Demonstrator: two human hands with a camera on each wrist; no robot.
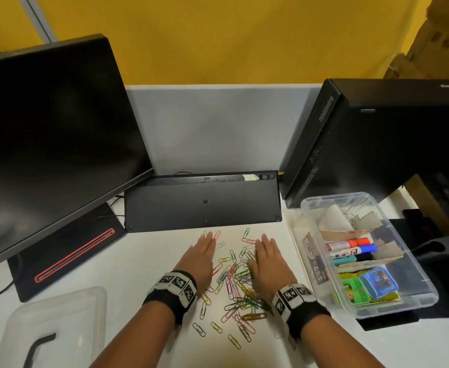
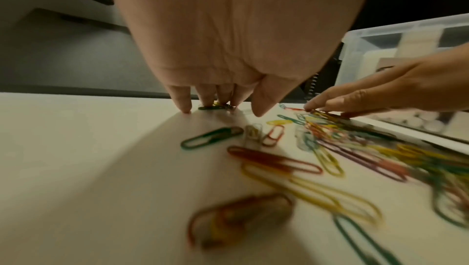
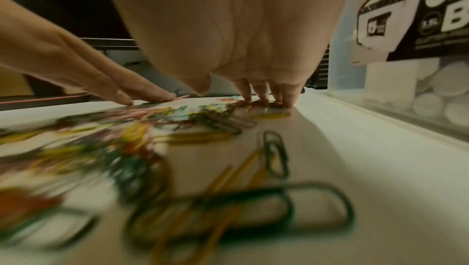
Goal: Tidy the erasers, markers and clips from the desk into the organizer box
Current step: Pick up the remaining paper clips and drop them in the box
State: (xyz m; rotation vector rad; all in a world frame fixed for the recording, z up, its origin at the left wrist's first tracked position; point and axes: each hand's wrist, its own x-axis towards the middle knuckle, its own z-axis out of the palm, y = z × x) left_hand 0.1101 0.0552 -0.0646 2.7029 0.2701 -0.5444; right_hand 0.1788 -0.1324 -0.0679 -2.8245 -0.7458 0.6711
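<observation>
Several coloured paper clips [image 1: 235, 285] lie scattered on the white desk [image 1: 138, 261] between my two hands. My left hand [image 1: 202, 254] lies flat, fingers straight, its fingertips [image 2: 186, 106] pressing the desk and a few clips [image 2: 213, 107]. My right hand [image 1: 267, 257] is flat too, with its fingertips [image 3: 266, 98] on clips [image 3: 269, 104] at the pile's right side. The clear organizer box [image 1: 425, 288] stands to the right and holds markers [image 1: 349, 244] and colourful erasers [image 1: 377, 282]. Neither hand holds anything.
An overturned black keyboard [image 1: 202, 205] lies just beyond the fingers. A monitor [image 1: 48, 139] stands at left and a black computer tower [image 1: 377, 134] at back right. The box's clear lid [image 1: 53, 328] sits at front left.
</observation>
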